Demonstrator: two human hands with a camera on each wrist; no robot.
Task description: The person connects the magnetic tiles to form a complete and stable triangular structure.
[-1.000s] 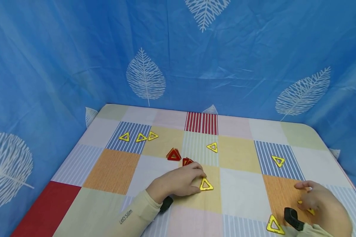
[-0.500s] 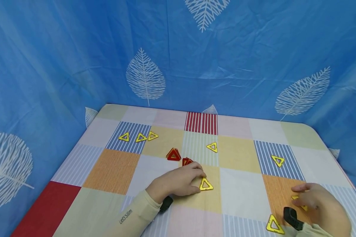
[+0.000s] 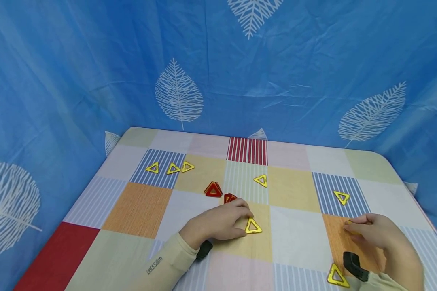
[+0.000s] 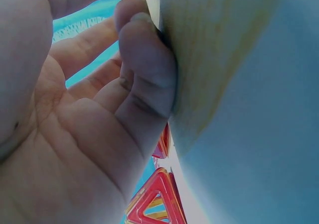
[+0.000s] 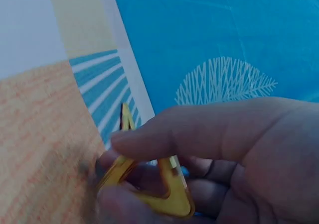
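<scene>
The right hand (image 3: 376,234) pinches a yellow triangular frame (image 5: 172,204) partly hidden by its fingers, while I cannot tell whether the left hand (image 3: 221,220), partly blocking red triangles (image 3: 230,198) just beyond, grips the yellow triangle (image 3: 254,231) at its fingertips.

On table (image 3: 295,230), triangle (image 3: 253,232) by left fingers (image 3: 246,209), before another triangle (image 3: 260,184).

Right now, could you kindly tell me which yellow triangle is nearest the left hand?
The yellow triangle at the thumb and fingertips of the left hand, over the pale yellow patch; every other yellow one is farther from that hand.
</scene>
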